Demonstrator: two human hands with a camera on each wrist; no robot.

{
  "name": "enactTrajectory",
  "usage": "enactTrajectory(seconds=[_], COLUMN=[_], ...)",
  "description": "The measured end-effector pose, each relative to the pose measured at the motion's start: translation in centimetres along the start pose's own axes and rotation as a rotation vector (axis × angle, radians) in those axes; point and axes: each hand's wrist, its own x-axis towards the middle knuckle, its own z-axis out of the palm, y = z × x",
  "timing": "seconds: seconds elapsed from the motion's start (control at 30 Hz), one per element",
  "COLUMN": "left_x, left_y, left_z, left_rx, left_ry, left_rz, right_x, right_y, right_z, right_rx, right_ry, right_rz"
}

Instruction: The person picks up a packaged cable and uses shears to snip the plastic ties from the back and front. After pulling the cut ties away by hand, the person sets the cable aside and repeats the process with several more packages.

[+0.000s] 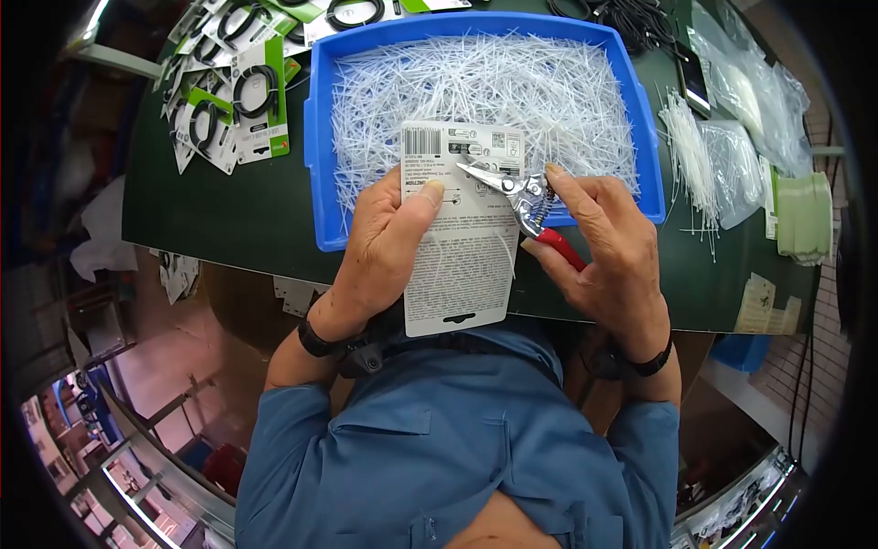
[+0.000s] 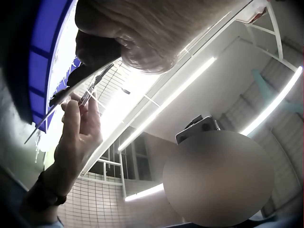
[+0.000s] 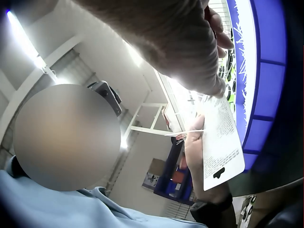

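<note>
The left hand (image 1: pixel 389 242) grips a printed white card (image 1: pixel 462 265) by its left edge, thumb on the printed face, hang hole toward the body. Curled round red-handled cutters (image 1: pixel 530 206), the right hand (image 1: pixel 613 252) holds their metal blades over the card's upper part. A thin white strip (image 1: pixel 508 252) lies across the card's lower right. In the left wrist view, the right hand (image 2: pixel 78 135) is beside the card, seen edge-on. In the right wrist view, the card (image 3: pixel 221 142) shows its text and hang hole, with the left hand (image 3: pixel 194 152) behind its edge.
A blue tray (image 1: pixel 322 183) full of white strips stands beyond the hands. Carded black cables (image 1: pixel 256 96) lie at the left. More white strips (image 1: pixel 690 156), plastic bags (image 1: pixel 736 174) and green packets (image 1: pixel 805 215) lie at the right of the dark green table (image 1: pixel 238 229).
</note>
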Motion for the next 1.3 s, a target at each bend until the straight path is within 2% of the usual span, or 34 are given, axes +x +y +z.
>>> enactTrajectory(seconds=[0.23,0.37,0.67,0.77,0.9,1.2,1.3], left_x=[0.6,1.2,2.2,2.5,2.6,2.4,2.4], left_y=[0.3,-0.1,-1.3,-0.5,-0.5,-1.0,-1.5], left_z=[0.0,0.6,-0.2,-0.5,-0.2,0.6,0.7], left_rx=[0.083,0.093,0.092,0.019,-0.020,-0.020,0.030], left_ry=[-0.027,0.000,0.005,0.187,0.277,0.278,0.293], left_rz=[-0.032,-0.004,-0.092,-0.030,0.046,0.102,0.142], right_x=[-0.4,-1.0,-2.5,-3.2,-3.4,-3.2,-2.9], right_y=[0.3,0.6,1.5,1.2,0.6,0.2,-0.5], right_z=[1.0,1.3,1.7,1.1,1.2,2.3,2.6], right_rx=[-0.105,-0.103,-0.045,0.040,0.054,0.014,-0.113], right_ry=[0.020,0.023,-0.005,-0.019,0.003,0.049,0.043], right_rz=[-0.031,-0.008,0.065,0.129,0.120,0.093,0.090])
